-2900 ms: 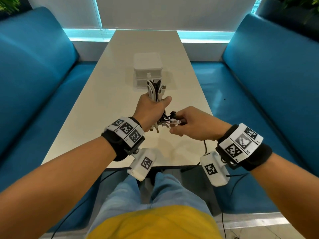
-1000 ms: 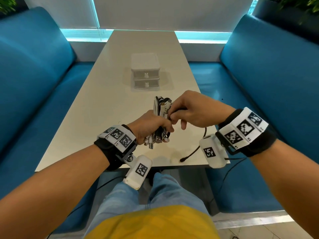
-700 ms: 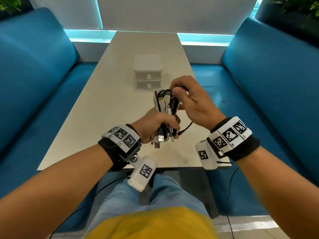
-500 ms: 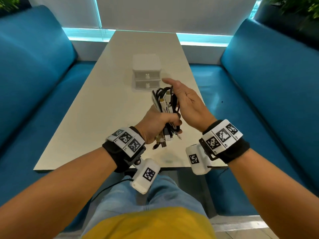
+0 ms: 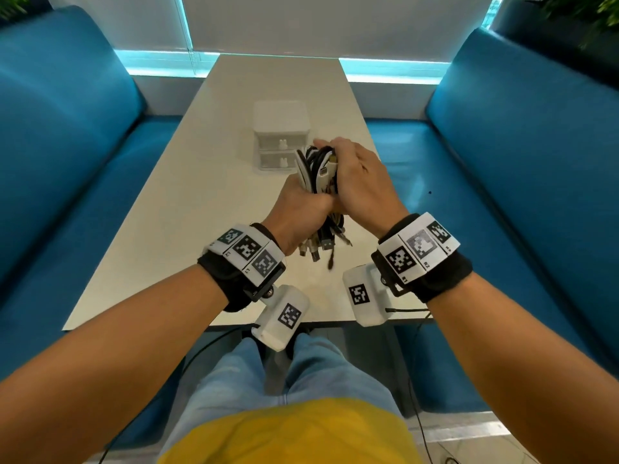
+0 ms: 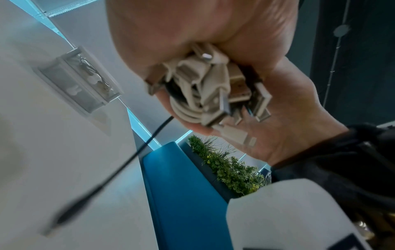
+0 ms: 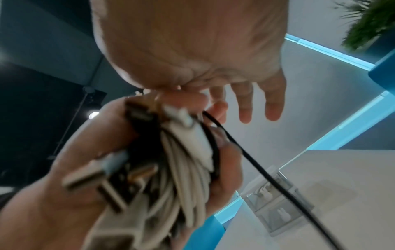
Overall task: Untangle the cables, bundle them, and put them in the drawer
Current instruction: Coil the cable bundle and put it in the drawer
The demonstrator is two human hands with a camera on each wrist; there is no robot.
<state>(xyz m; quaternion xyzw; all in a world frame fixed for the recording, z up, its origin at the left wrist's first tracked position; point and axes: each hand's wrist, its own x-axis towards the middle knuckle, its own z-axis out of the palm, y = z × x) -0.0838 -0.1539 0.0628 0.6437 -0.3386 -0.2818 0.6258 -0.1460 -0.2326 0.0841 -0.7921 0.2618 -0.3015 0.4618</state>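
My left hand (image 5: 298, 212) grips a bundle of white and black cables (image 5: 315, 169) round its middle, held upright above the table. Plug ends stick out below the fist (image 6: 213, 94). My right hand (image 5: 361, 182) lies against the bundle's top right, its fingers (image 7: 273, 104) straight and relaxed over the loops. One thin black cable (image 7: 267, 177) hangs loose from the bundle, with its plug end dangling (image 6: 62, 216). The small white two-drawer unit (image 5: 279, 122) stands just beyond the hands, and both its drawers are shut.
The white table (image 5: 187, 195) runs away from me between two blue sofas (image 5: 67, 145) (image 5: 519, 162). The drawer unit (image 6: 83, 81) has translucent fronts with rabbit-shaped knobs. A green plant (image 6: 230, 169) stands behind the right sofa.
My right hand let go of the black cable it pinched at the bundle's top, opened, and now lies over the top. The left hand raised the bundle slightly toward the drawer unit.
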